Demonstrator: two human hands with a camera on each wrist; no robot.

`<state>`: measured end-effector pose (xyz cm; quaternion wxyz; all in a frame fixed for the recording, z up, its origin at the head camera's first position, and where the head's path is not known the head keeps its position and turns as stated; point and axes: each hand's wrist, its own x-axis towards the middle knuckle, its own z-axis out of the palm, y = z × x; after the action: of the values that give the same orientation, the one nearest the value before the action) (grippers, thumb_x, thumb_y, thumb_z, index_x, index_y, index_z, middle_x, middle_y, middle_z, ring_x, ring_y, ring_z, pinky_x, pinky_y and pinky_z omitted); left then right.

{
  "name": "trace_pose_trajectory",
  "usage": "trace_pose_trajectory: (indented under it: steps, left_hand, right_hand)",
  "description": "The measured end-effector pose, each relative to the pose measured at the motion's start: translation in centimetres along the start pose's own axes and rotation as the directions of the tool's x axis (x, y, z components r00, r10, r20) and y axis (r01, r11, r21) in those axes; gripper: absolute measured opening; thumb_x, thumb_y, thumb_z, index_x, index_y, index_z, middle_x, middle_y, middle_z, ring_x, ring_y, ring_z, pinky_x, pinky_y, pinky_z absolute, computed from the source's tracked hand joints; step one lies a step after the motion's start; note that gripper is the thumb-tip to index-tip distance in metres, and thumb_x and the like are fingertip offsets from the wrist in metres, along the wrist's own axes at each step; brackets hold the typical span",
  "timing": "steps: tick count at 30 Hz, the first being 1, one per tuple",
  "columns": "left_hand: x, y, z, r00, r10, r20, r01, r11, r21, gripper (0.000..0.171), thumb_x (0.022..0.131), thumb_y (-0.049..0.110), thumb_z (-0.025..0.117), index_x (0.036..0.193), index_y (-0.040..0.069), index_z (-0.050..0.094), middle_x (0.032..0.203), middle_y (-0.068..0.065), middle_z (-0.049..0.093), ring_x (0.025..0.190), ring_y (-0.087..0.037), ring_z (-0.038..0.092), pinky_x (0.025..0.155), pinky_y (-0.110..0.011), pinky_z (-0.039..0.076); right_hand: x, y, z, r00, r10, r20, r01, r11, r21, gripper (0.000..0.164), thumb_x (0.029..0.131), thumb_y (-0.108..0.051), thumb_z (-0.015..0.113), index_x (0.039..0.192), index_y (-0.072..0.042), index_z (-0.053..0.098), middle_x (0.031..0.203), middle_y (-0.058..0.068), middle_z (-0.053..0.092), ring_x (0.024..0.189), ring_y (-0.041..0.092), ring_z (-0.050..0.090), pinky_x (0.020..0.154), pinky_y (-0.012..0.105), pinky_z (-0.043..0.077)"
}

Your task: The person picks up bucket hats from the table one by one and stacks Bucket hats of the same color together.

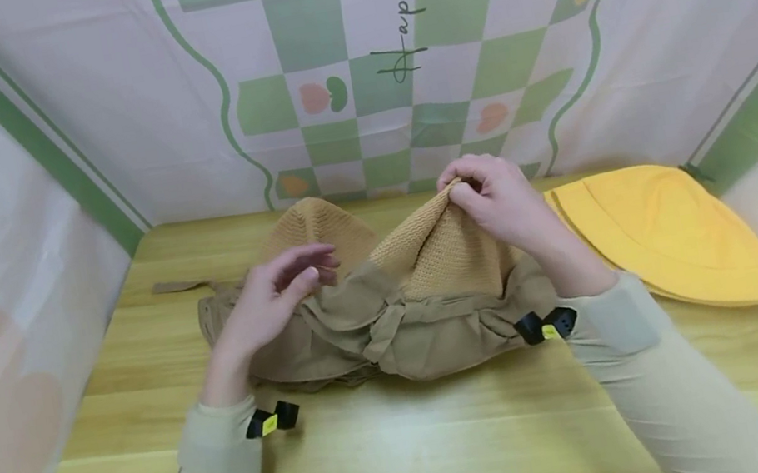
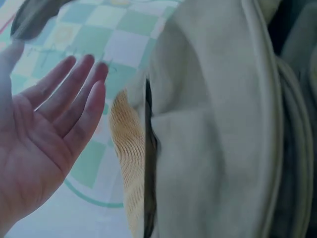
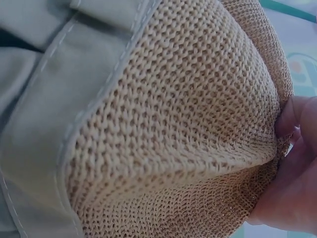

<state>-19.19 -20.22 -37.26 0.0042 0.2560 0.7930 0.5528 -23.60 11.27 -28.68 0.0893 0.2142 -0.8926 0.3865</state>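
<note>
A khaki cloth sun hat (image 1: 444,343) with a tan, coarsely woven section (image 1: 463,260) lies across the middle of the table. My right hand (image 1: 506,201) pinches the woven section between thumb and fingers and draws it up into a peak. In the right wrist view the weave (image 3: 188,99) folds toward those fingertips. A second woven peak (image 1: 318,234) rises at the left, behind my left hand (image 1: 275,293). That hand holds nothing; the left wrist view has its palm (image 2: 34,134) facing the camera, fingers extended, beside the khaki cloth (image 2: 213,134).
A bright yellow bucket hat (image 1: 676,235) sits at the table's right side, close to my right forearm. One thin khaki strap (image 1: 182,285) trails off to the left. Printed cloth (image 1: 380,25) hangs behind the wooden table (image 1: 400,444) and on both sides.
</note>
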Motion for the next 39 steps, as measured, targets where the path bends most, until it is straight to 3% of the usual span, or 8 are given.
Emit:
trace_pose_trajectory:
  steps: [6, 11, 16, 20, 24, 29, 33, 39]
  left_hand:
    - [-0.5, 0.8, 0.0, 0.992, 0.017, 0.123, -0.023, 0.999, 0.047, 0.038, 0.101, 0.011, 0.057, 0.139, 0.006, 0.057, 0.129, -0.012, 0.068, 0.108, -0.014, 0.068, 0.088, -0.027, 0.057]
    - [-0.9, 1.2, -0.3, 0.986, -0.053, 0.159, 0.026, 0.986, 0.166, 0.044, 0.1, 0.026, 0.062, 0.141, 0.011, 0.056, 0.131, -0.006, 0.067, 0.109, -0.015, 0.064, 0.088, -0.025, 0.054]
    - [-0.7, 1.2, 0.0, 0.982, -0.129, 0.137, 0.099, 0.974, 0.205, 0.045, 0.097, 0.03, 0.067, 0.138, 0.014, 0.059, 0.112, -0.001, 0.073, 0.077, -0.009, 0.061, 0.062, -0.023, 0.049]
    - [-0.4, 0.8, 0.2, 0.987, -0.094, 0.129, 0.067, 0.978, 0.2, 0.034, 0.099, 0.022, 0.064, 0.132, 0.011, 0.063, 0.08, 0.002, 0.064, 0.054, -0.005, 0.039, 0.05, -0.022, 0.037]
    - [-0.3, 0.1, 0.1, 0.992, -0.046, 0.114, 0.022, 0.979, 0.202, 0.029, 0.102, 0.019, 0.058, 0.129, 0.01, 0.065, 0.068, 0.003, 0.044, 0.053, -0.004, 0.031, 0.054, -0.024, 0.037]
    - [-0.3, -0.3, -0.1, 0.995, -0.054, 0.089, 0.037, 0.983, 0.182, 0.027, 0.103, 0.02, 0.057, 0.127, 0.011, 0.065, 0.094, 0.001, 0.065, 0.074, -0.008, 0.052, 0.074, -0.025, 0.048]
    - [-0.4, -0.5, -0.6, 0.994, -0.078, 0.075, 0.068, 0.989, 0.13, 0.023, 0.103, 0.02, 0.057, 0.123, 0.011, 0.065, 0.083, -0.002, 0.059, 0.071, -0.009, 0.048, 0.067, -0.024, 0.045]
    - [-1.1, -0.6, -1.8, 0.996, -0.082, 0.018, 0.08, 0.994, 0.08, 0.02, 0.103, 0.017, 0.056, 0.118, 0.006, 0.063, 0.074, -0.003, 0.046, 0.063, -0.009, 0.04, 0.057, -0.025, 0.038]
  right_hand:
    - [0.7, -0.9, 1.0, 0.997, 0.047, 0.066, -0.044, 0.998, -0.043, 0.024, 0.094, -0.006, 0.046, 0.095, -0.005, 0.07, 0.103, 0.012, 0.068, 0.092, 0.024, 0.052, 0.082, 0.035, 0.037]
    - [1.2, -1.4, 2.0, 0.992, 0.035, 0.117, -0.029, 0.998, -0.057, 0.023, 0.096, -0.007, 0.048, 0.097, -0.006, 0.071, 0.109, 0.012, 0.07, 0.093, 0.024, 0.055, 0.083, 0.036, 0.04]
    - [1.5, -1.5, 2.6, 0.987, 0.015, 0.158, -0.006, 0.998, -0.057, 0.022, 0.096, -0.007, 0.05, 0.101, -0.007, 0.071, 0.1, 0.012, 0.067, 0.087, 0.024, 0.052, 0.079, 0.036, 0.04]
    - [1.6, -1.1, 2.7, 0.984, 0.01, 0.178, 0.001, 0.998, -0.058, 0.024, 0.095, -0.006, 0.049, 0.103, -0.008, 0.071, 0.101, 0.011, 0.067, 0.089, 0.024, 0.051, 0.08, 0.035, 0.038]
    - [1.8, -0.4, 2.6, 0.984, 0.015, 0.18, -0.007, 0.999, -0.05, 0.031, 0.091, -0.004, 0.048, 0.111, -0.011, 0.071, 0.111, 0.011, 0.068, 0.09, 0.024, 0.052, 0.081, 0.035, 0.039]
    - [1.9, 1.0, 1.9, 0.98, 0.076, 0.181, -0.07, 0.997, -0.037, 0.036, 0.097, -0.019, 0.057, 0.133, -0.012, 0.059, 0.136, 0.015, 0.061, 0.118, 0.033, 0.057, 0.1, 0.048, 0.043]
    - [1.9, 2.6, 1.5, 0.946, 0.191, 0.262, -0.19, 0.981, -0.029, 0.062, 0.1, -0.048, 0.054, 0.15, -0.013, 0.042, 0.156, 0.015, 0.043, 0.143, 0.038, 0.04, 0.117, 0.057, 0.031]
    - [1.2, 5.2, 1.8, 0.892, 0.217, 0.396, -0.24, 0.971, 0.01, 0.065, 0.104, -0.057, 0.036, 0.149, -0.011, 0.043, 0.153, 0.019, 0.045, 0.144, 0.039, 0.039, 0.118, 0.057, 0.03]
